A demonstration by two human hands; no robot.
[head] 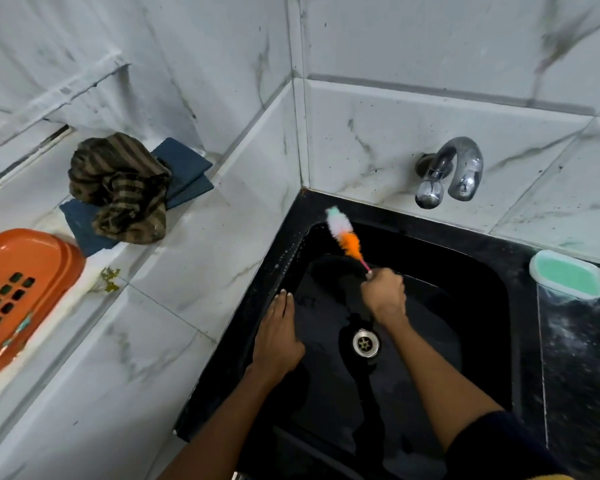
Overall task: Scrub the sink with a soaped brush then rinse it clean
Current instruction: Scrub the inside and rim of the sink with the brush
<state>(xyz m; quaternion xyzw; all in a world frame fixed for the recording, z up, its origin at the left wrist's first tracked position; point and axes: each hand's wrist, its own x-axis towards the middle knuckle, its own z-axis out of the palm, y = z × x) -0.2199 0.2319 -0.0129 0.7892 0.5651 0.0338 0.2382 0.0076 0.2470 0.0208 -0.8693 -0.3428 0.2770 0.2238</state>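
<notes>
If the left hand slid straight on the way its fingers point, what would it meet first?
The left hand lies flat on the black sink's left rim, fingers aimed at the back corner. It would probably follow the rim and meet the white marble-look wall tile there; depth is uncertain.

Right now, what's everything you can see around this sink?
sink: one, black, set in the tiled corner
drain: one, metal, in the sink floor
tap: one, chrome, on the wall behind the sink
brush: one, white and orange bristles, pink handle, at the sink's far corner
soap dish: one, white with green soap, right of the sink
cloth: one, brown striped, on the left ledge
pads: blue, under the cloth, number unclear
tray: one, orange, far left
left hand: flat on the sink's left side
right hand: gripping the brush
</notes>
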